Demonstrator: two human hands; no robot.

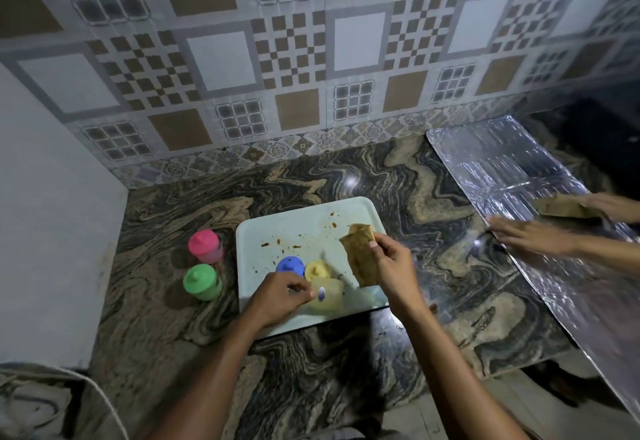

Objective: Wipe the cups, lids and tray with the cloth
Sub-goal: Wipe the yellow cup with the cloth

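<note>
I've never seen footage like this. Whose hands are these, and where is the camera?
There is no machine: a person wears a camera on the head, so you look down at their own hands. The left hand grips a yellow cup lying on a stained pale tray; the right hand holds a brown cloth. A blue lid and a yellow lid sit on the tray. A pink cup and a green cup, lids on, stand on the counter left of it. At the right, another person's hands touch a foil sheet.

Left hand point(284, 292) curled low; right hand point(393, 266) raised, pinching.
</note>
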